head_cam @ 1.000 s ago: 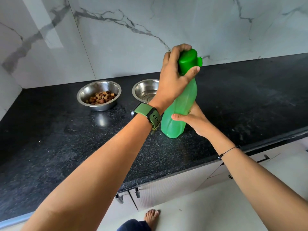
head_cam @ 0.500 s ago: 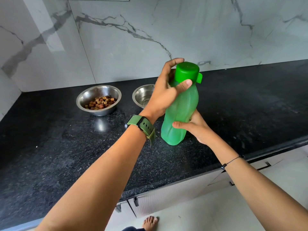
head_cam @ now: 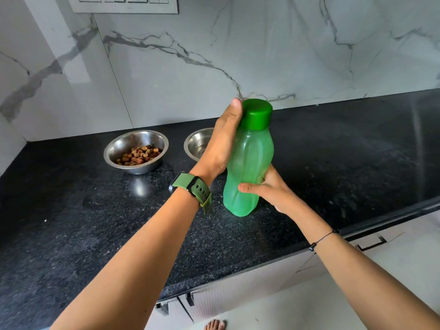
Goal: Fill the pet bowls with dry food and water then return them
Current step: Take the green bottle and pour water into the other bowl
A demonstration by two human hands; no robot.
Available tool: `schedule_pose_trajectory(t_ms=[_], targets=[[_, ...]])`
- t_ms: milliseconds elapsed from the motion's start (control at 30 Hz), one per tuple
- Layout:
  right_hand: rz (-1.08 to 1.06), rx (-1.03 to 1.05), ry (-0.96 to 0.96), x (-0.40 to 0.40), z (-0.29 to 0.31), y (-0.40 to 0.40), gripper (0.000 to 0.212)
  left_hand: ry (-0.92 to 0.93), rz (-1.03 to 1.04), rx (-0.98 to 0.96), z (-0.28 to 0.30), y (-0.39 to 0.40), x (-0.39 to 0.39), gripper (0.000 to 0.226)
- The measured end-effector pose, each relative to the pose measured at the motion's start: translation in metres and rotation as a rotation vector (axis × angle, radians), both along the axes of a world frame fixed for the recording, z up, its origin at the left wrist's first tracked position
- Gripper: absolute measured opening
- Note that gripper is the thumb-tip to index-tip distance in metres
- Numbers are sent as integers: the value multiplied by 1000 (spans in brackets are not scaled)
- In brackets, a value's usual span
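A translucent green water bottle [head_cam: 250, 163] with a dark green cap [head_cam: 258, 114] stands upright on the black counter [head_cam: 95, 222]. My left hand [head_cam: 221, 144] wraps the bottle's neck from the left, thumb beside the cap, with a green watch on that wrist. My right hand [head_cam: 269, 189] grips the bottle's lower body from the right. Behind and to the left, a steel bowl [head_cam: 123, 142] holds brown kibble [head_cam: 139, 154]. A second steel bowl [head_cam: 197, 144] sits right of it, half hidden by my left hand; its contents are unclear.
A marble wall backs the counter, with a switch panel [head_cam: 126, 4] at the top. Pale cabinet drawers [head_cam: 238, 296] run under the counter's front edge. A bare foot [head_cam: 214, 325] shows on the floor below.
My left hand has slid off the top of the cap down to the bottle's left side. The cap's side tab no longer shows. The view has tilted upward slightly.
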State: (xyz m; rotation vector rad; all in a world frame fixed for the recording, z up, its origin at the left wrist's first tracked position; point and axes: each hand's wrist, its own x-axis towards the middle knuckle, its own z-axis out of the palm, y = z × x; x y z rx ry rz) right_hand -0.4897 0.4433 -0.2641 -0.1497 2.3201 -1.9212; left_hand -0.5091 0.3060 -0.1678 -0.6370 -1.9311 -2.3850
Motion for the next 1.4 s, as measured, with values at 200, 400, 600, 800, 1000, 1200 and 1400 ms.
schedule_pose_trajectory(t_ms=[200, 400, 600, 800, 1000, 1200, 1400], targets=[[0, -14, 17, 1, 0, 0, 88, 124, 192, -175, -1, 9, 3, 47], [6, -24, -4, -1, -3, 2, 91, 180, 208, 70, -11, 2, 3, 35], [25, -16, 0, -2, -3, 2, 94, 66, 286, 184, -11, 8, 9, 15], [54, -42, 11, -2, -2, 3, 92, 313, 477, -384, -6, 18, 18, 70], [49, -62, -34, -3, -6, 2, 95, 85, 386, 153, -15, 8, 10, 33], [50, -74, -38, -4, -7, 3, 82, 117, 362, -69, -9, 11, 14, 43], [66, -118, -26, -2, -6, 1, 83, 237, 529, -345, -6, 18, 15, 77]])
